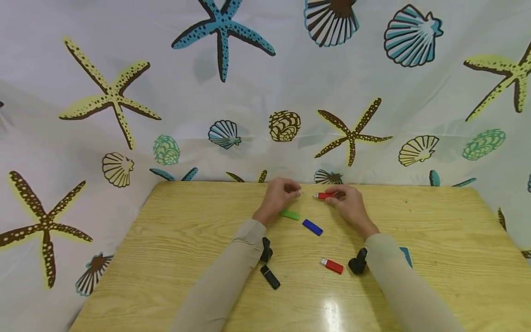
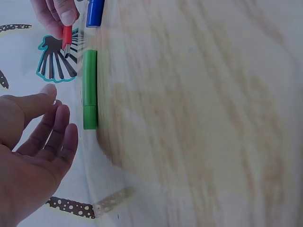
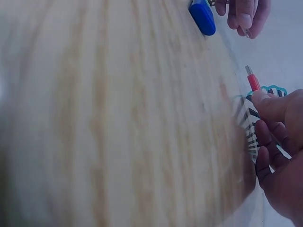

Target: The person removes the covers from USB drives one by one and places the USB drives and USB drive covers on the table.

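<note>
In the head view my right hand [image 1: 350, 205] pinches a red USB stick [image 1: 321, 196] between thumb and fingers. Its bare metal plug points left, toward my left hand [image 1: 279, 198]. The thumb and fingertips of that hand pinch a small clear piece [image 3: 247, 33], mostly hidden by the fingers; it looks like a cap. A short gap separates this piece from the plug. Below the left hand lies a green USB stick [image 1: 290, 215], partly covered by the wrist in the head view. A blue USB stick [image 1: 312, 227] lies on the table between the two forearms.
Nearer on the wooden table [image 1: 186, 240] lie a second red USB stick [image 1: 332, 265] with its plug bare and a black USB stick [image 1: 270, 277]. A blue item [image 1: 406, 256] shows partly behind the right sleeve. A patterned curtain [image 1: 257, 92] hangs along the back edge.
</note>
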`<state>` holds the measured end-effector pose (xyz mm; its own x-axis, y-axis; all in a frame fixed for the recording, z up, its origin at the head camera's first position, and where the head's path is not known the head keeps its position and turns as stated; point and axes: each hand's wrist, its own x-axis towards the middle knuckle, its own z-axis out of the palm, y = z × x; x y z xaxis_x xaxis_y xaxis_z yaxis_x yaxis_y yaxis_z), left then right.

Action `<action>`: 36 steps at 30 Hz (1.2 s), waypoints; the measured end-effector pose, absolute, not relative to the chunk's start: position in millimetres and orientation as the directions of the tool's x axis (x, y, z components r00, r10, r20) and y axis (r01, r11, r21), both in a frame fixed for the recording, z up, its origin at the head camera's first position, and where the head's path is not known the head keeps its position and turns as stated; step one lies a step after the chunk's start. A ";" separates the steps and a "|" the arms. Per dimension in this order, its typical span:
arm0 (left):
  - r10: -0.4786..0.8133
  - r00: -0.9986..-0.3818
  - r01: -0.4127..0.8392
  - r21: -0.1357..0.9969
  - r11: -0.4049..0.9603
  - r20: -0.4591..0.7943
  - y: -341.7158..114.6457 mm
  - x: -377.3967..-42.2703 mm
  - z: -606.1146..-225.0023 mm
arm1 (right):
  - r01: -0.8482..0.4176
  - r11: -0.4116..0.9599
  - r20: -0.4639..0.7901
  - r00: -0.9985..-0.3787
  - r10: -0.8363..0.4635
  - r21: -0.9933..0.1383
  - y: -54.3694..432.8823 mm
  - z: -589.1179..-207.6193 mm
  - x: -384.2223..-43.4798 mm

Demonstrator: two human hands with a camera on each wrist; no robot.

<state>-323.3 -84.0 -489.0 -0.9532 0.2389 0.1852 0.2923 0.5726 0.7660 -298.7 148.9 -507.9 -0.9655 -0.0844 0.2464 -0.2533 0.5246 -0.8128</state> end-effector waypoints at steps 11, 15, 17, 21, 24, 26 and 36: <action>0.273 -0.952 0.290 0.708 0.644 0.141 -83.9 -323.8 -496.7 | -0.237 0.576 0.219 -0.970 -0.101 -0.782 146.7 -514.2 -303.9; 0.277 -0.952 0.289 0.694 0.659 0.133 -83.4 -326.1 -498.3 | -0.213 0.590 0.193 -0.976 -0.098 -0.779 145.9 -515.5 -305.3; 0.280 -0.951 0.290 0.686 0.667 0.130 -82.9 -327.1 -499.0 | -0.213 0.590 0.190 -0.977 -0.101 -0.779 145.7 -515.6 -305.8; 0.281 -0.951 0.293 0.676 0.676 0.132 -82.6 -328.7 -500.7 | -0.216 0.584 0.186 -0.976 -0.110 -0.783 146.0 -515.1 -306.4; 0.285 -0.949 0.297 0.677 0.673 0.134 -82.6 -328.9 -501.5 | -0.210 0.584 0.180 -0.977 -0.110 -0.784 146.7 -514.9 -306.2; 0.289 -0.948 0.299 0.680 0.669 0.133 -82.8 -329.0 -502.1 | -0.206 0.584 0.176 -0.978 -0.109 -0.785 146.8 -515.2 -306.1; 0.273 -0.959 0.242 0.729 0.641 0.078 -81.2 -329.0 -497.0 | -0.215 0.538 0.195 -0.976 -0.094 -0.815 151.6 -518.5 -303.9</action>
